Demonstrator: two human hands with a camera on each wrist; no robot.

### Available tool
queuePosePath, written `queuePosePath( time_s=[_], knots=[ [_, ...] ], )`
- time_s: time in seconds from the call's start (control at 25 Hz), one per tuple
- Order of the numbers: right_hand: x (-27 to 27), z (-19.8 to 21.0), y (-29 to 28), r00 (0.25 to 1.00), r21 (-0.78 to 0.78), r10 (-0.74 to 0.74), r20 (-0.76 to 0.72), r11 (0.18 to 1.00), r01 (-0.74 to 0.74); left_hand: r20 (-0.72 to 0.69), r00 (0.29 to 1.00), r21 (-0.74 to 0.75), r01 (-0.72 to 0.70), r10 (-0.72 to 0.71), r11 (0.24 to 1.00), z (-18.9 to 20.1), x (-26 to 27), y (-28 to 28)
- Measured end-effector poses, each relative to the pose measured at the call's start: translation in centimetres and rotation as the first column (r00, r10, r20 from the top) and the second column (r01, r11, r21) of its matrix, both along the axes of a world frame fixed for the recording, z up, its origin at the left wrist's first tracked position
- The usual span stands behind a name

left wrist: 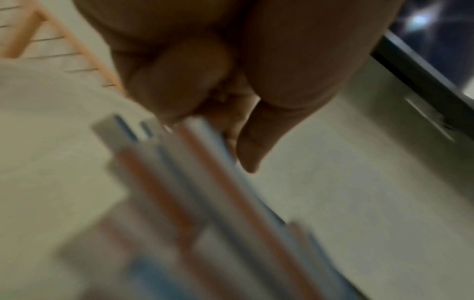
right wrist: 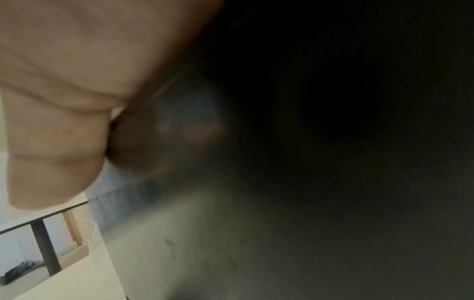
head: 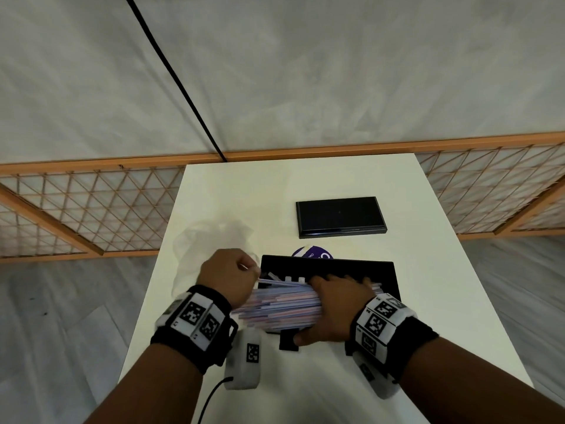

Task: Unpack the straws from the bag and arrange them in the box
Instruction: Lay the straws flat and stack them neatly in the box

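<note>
A thick bundle of pink, blue and white straws (head: 275, 307) lies across the open black box (head: 382, 270) at the near middle of the white table (head: 428, 301). My right hand (head: 333, 304) grips the bundle's right half, fingers over the top and thumb under the near side. My left hand (head: 232, 276) is curled at the bundle's left end and pinches a thin white straw. The left wrist view shows blurred straws (left wrist: 205, 182) just under the curled fingers (left wrist: 179, 91). The right wrist view is mostly dark, showing only my thumb (right wrist: 51, 142). A crumpled clear bag (head: 211, 237) lies left of the box.
The black box lid (head: 341, 215) lies flat behind the box. A purple round item (head: 312, 251) peeks out behind the box's far wall. A white tagged device (head: 247, 359) with a cable sits near the table's front edge. A wooden lattice fence (head: 91, 209) runs behind the table.
</note>
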State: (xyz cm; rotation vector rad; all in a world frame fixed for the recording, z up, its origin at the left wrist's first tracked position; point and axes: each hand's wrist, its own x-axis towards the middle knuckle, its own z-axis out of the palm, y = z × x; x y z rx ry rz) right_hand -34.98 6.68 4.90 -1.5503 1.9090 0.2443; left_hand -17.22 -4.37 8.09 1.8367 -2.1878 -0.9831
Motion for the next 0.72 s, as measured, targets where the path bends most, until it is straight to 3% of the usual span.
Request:
queuePosePath(
  time_s=[0.16, 0.28, 0.36, 0.4, 0.44, 0.48, 0.52, 0.56, 0.6, 0.72],
  knots=[
    [0.0, 0.1, -0.3, 1.0, -0.002, 0.005, 0.004, 1.0, -0.005, 0.15, 0.939, -0.054, 0.319, -0.308, 0.946, -0.4, -1.1, 1.3],
    [0.0, 0.1, -0.4, 1.0, 0.013, 0.001, -0.002, 1.0, -0.001, 0.322, 0.889, -0.072, 0.366, -0.325, 0.928, 0.6, -1.5, 1.7],
    [0.0, 0.1, -0.2, 1.0, 0.015, 0.007, -0.012, 1.0, -0.006, 0.256, 0.93, -0.116, 0.301, -0.264, 0.947, 2.1, -2.7, 1.9],
    [-0.1, 0.0, -0.1, 1.0, 0.017, 0.012, -0.013, 1.0, -0.011, 0.117, 0.972, -0.056, 0.211, -0.203, 0.976, 2.8, -3.6, 2.1],
    [0.0, -0.1, 0.0, 1.0, 0.018, 0.016, -0.01, 1.0, -0.016, -0.075, 0.995, 0.112, 0.067, -0.059, 0.991, 3.2, -4.6, 2.2],
    [-0.1, -0.3, 0.2, 1.0, 0.003, 0.022, -0.007, 1.0, -0.022, -0.23, 0.963, 0.319, -0.064, 0.143, 0.946, 3.4, -5.8, 2.3],
    [-0.2, -0.5, 0.4, 0.999, -0.025, 0.031, -0.008, 0.999, -0.031, -0.297, 0.893, 0.507, -0.153, 0.338, 0.849, 3.3, -7.0, 2.4],
    [-0.3, -0.8, 0.5, 0.999, -0.054, 0.039, -0.012, 0.998, -0.039, -0.304, 0.834, 0.621, -0.194, 0.461, 0.76, 3.1, -7.9, 2.5],
    [-0.4, -1.0, 0.5, 0.999, -0.076, 0.045, -0.016, 0.996, -0.046, -0.285, 0.812, 0.663, -0.215, 0.508, 0.717, 2.7, -8.5, 2.6],
    [-0.6, -1.2, 0.6, 0.997, -0.131, 0.033, -0.071, 0.991, -0.042, -0.207, 0.837, 0.664, -0.26, 0.507, 0.701, 1.4, -9.2, 2.6]
  ],
)
